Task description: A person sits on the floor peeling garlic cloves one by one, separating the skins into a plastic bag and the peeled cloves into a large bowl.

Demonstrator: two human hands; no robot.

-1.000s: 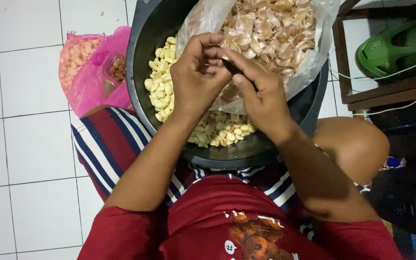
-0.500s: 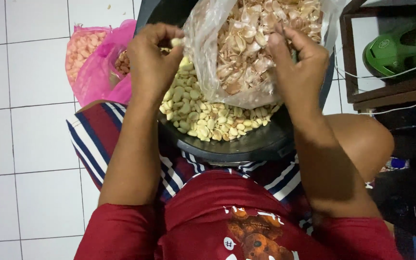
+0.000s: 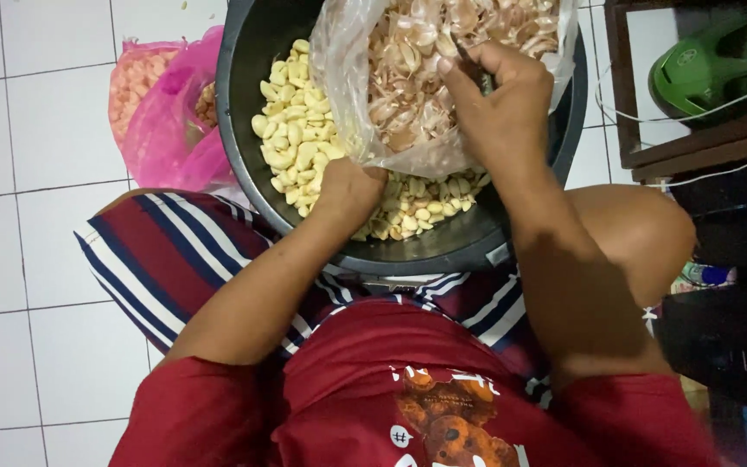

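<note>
Black basin (image 3: pixel 244 104), frame top: peeled garlic cloves (image 3: pixel 291 138); left hand (image 3: pixel 352 192) fingers hidden among them, grip unclear; right hand (image 3: pixel 499 108) clenched on small knife (image 3: pixel 477 73) at clear bag (image 3: pixel 417 86)

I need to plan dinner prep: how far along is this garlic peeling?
Done: a heap of pale peeled garlic cloves lies in the black round basin. In hand: the right hand holds a small dark tool over the clear plastic bag of skins; the left hand rests among the cloves. Left: cannot tell.

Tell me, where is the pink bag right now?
The pink bag lies on the white tiled floor at the upper left of the head view, against the left side of the black basin, above the striped knee.
</note>
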